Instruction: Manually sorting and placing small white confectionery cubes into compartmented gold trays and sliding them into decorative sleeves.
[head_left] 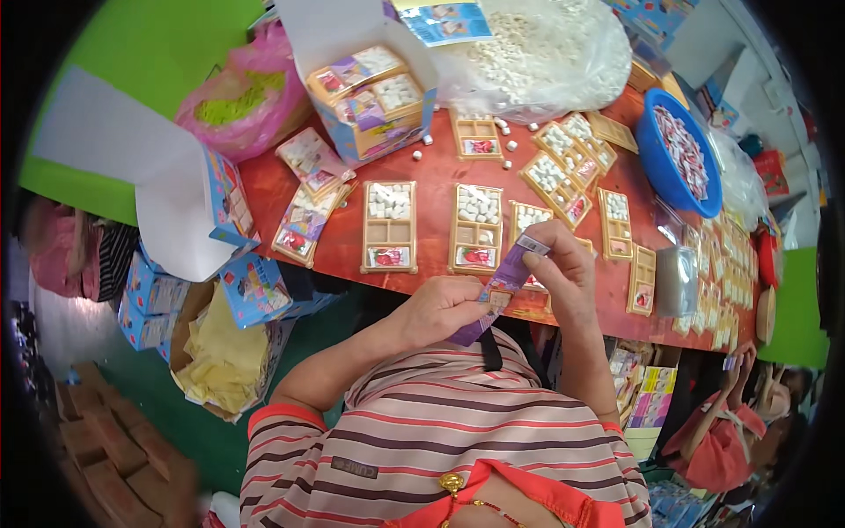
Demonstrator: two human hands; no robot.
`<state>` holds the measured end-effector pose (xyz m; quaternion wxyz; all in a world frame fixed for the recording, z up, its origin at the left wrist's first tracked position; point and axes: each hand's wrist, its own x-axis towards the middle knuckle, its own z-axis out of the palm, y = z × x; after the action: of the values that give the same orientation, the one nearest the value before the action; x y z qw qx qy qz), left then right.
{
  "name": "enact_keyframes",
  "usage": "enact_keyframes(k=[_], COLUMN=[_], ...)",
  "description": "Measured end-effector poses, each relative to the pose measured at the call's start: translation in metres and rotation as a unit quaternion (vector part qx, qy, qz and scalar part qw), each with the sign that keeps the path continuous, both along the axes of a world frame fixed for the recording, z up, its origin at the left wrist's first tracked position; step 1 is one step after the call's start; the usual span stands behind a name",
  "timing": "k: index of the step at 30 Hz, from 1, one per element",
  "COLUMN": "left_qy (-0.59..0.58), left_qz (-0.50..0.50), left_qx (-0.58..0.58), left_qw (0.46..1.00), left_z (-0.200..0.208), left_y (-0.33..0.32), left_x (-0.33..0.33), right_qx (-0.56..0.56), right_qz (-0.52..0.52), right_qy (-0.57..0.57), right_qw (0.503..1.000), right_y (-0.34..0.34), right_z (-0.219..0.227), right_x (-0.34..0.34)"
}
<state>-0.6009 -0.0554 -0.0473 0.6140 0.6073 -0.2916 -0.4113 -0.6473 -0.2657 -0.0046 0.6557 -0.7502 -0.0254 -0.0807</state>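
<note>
A flat purple printed card sleeve (508, 275) is held slantwise in front of my body, just over the table's near edge. My left hand (437, 310) grips its lower part between thumb and fingers. Up at its top end, my right hand (563, 267) pinches it by a pale printed panel. Beyond the hands stand two tan compartment trays, a middle one (489, 234) and a left one (389, 231), each with white cubes at the top and a red-printed sachet at the bottom. Another filled tray (532, 216) sits partly behind my right hand.
An open carton (380, 145) of packed trays stands at the back, beside a clear bag (537, 62) of white pieces. A blue basin (652, 145) holds sachets. More trays (547, 172) and loose cubes lie around. Left is another open carton (231, 198); another person (717, 440) sits at right.
</note>
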Motion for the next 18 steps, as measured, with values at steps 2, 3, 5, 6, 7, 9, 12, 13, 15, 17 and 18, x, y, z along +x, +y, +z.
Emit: enact_keyframes(k=[2, 3, 5, 6, 7, 9, 12, 13, 15, 17, 18], left_qy=[0.009, 0.046, 0.085, 0.09, 0.095, 0.088, 0.04, -0.015, -0.069, -0.256, -0.257], left_qz=[0.011, 0.047, 0.088, 0.113, 0.136, 0.145, 0.175, 0.185, 0.198, 0.174, 0.176], left_qx=[0.017, -0.008, -0.033, -0.041, -0.049, -0.035, -0.006, 0.01, 0.026, 0.06, 0.062], left_qw=[1.0, 0.998, 0.992, 0.989, 0.985, 0.985, 0.984, 0.983, 0.978, 0.949, 0.948], left_z=[0.005, 0.008, 0.011, 0.012, 0.012, 0.009, 0.011, 0.013, 0.015, 0.016, 0.016], left_y=[0.008, 0.013, 0.024, 0.031, 0.038, 0.052, 0.066, 0.07, 0.078, 0.086, 0.088], left_x=[0.0, 0.001, 0.005, 0.007, 0.01, 0.012, 0.013, 0.014, 0.018, 0.023, 0.024], right_qx=[-0.048, -0.047, -0.035, -0.004, -0.003, -0.005, -0.11, -0.199, -0.236, -0.304, -0.361], right_qz=[-0.01, -0.004, -0.041, -0.048, -0.043, -0.047, -0.064, -0.09, -0.121, -0.182, -0.163], right_qy=[-0.056, -0.054, -0.086, -0.103, -0.101, -0.138, -0.136, -0.142, -0.144, -0.152, -0.167], right_qw=[0.997, 0.997, 0.995, 0.994, 0.994, 0.989, 0.982, 0.966, 0.953, 0.923, 0.903], right_y=[0.007, 0.014, 0.025, 0.028, 0.031, 0.036, 0.039, 0.039, 0.034, 0.024, 0.02], right_z=[0.004, 0.009, 0.014, 0.013, 0.014, 0.016, 0.015, 0.016, 0.018, 0.019, 0.022], right_x=[0.004, 0.004, 0.003, 0.004, 0.006, 0.01, 0.021, 0.024, 0.029, 0.033, 0.033])
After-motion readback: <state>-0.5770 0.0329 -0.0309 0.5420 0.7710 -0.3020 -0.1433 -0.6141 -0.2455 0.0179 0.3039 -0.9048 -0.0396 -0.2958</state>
